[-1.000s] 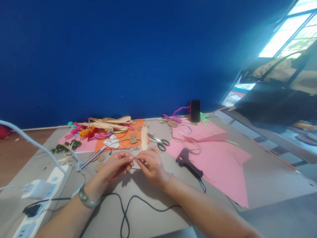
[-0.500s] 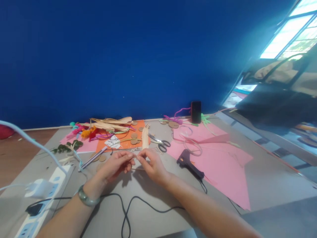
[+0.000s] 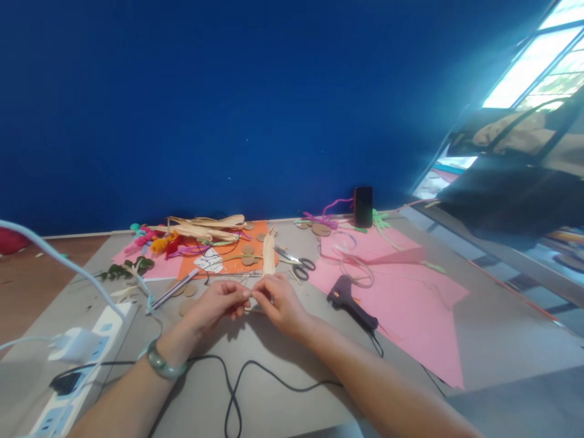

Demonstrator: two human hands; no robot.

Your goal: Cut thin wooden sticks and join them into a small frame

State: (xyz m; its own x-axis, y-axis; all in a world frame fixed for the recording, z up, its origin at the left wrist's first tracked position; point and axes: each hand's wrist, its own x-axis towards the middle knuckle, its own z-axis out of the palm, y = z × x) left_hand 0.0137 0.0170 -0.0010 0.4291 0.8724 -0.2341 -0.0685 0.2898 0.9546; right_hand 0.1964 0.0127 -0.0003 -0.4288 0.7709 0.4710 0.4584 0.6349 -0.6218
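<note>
My left hand (image 3: 223, 303) and my right hand (image 3: 278, 298) meet fingertip to fingertip over the grey table (image 3: 283, 404). Both are closed in a pinch. Whatever sits between the fingertips is too small to make out. Just beyond my right hand lies a flat pale strip of dried husk (image 3: 269, 254), with black-handled scissors (image 3: 298, 264) to its right. Past my left hand are a pen (image 3: 176, 291) and round wooden slices (image 3: 189, 290). A black glue gun (image 3: 351, 304) rests to the right of my right hand.
Pink paper (image 3: 410, 304) spreads over the right side. Orange paper (image 3: 189, 267), husk strips (image 3: 205, 228) and coloured pipe cleaners (image 3: 164, 243) lie at the back left. A dark phone (image 3: 363, 207) leans on the blue wall. A power strip (image 3: 98, 359) and black cable (image 3: 269, 371) sit in front.
The fingertips of both hands have come closer together, and my left hand has shifted slightly to the right. The view has moved a little; the things on the table stay put.
</note>
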